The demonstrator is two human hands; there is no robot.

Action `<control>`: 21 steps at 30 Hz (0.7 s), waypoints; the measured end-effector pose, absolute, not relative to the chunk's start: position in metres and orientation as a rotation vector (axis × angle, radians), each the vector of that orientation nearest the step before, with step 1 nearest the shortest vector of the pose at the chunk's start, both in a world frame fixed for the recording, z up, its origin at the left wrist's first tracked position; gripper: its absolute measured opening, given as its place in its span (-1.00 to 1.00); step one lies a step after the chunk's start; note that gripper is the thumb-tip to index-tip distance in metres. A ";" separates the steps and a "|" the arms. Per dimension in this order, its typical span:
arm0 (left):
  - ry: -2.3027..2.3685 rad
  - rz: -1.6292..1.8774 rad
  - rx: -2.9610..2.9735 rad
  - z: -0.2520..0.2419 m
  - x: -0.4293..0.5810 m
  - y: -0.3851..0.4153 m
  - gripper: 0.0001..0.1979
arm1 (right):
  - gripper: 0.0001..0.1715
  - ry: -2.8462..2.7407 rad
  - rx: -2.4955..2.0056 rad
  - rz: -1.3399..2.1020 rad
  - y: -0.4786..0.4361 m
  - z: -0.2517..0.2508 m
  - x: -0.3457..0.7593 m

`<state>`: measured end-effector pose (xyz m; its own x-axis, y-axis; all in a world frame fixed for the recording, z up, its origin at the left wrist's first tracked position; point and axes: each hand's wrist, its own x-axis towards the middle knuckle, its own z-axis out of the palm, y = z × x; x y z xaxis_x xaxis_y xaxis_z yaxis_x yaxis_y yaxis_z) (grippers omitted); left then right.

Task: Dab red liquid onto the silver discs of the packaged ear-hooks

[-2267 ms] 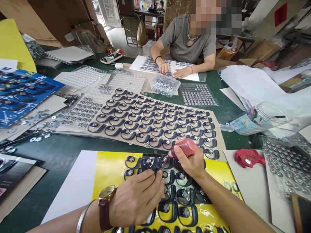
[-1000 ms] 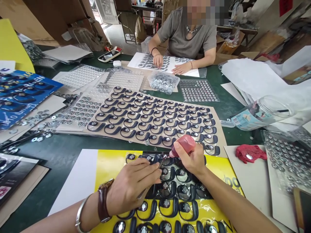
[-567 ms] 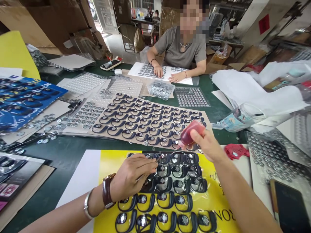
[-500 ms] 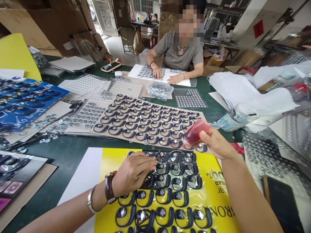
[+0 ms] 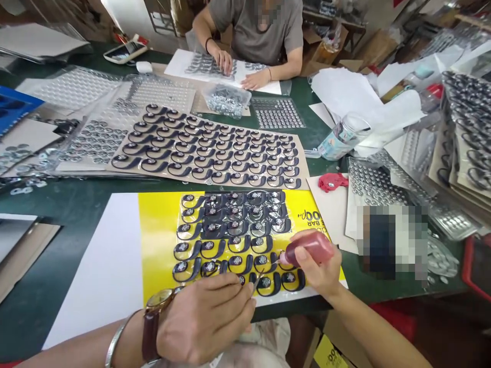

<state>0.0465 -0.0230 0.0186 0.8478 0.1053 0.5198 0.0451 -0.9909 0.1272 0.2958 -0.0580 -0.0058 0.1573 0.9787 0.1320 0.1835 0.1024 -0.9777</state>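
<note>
Right hand [image 5: 320, 271] pinching bottle [image 5: 309, 247], nozzle tipping toward bottom-row hooks [image 5: 288, 278] on yellow sheet [image 5: 159, 230] at bench edge. Left hand [image 5: 207, 322] pinching pick [image 5: 256, 282] beside nozzle. Advice: squeezing lightly, pick steadying hook.

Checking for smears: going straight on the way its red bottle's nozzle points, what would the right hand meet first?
Likely the black ear-hook piece with a silver disc on the yellow sheet; depth unclear.

One red bottle [image 5: 312, 246], one yellow sheet [image 5: 159, 240], one red rag [image 5: 333, 181] and one clear jar [image 5: 342, 137] are showing — ear hooks [image 5: 209, 153] too crowded for counting.
</note>
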 end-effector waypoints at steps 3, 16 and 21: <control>0.090 0.799 2.908 0.018 0.053 -0.032 -0.78 | -0.81 -1.329 -1.282 0.820 -0.075 -0.016 0.297; 0.054 0.711 2.911 0.012 0.058 -0.046 -0.78 | -0.74 -1.512 -1.284 0.729 -0.086 -0.033 0.297; 0.051 0.706 2.906 0.014 0.058 -0.045 -0.80 | -0.72 -1.543 -1.279 0.751 -0.083 -0.030 0.295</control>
<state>0.0576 -0.0452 0.0139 0.8886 0.0681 0.4537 -0.0025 -0.9882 0.1533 0.2951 -0.0833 -0.0303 0.0107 0.9587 0.2841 0.3673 0.2605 -0.8929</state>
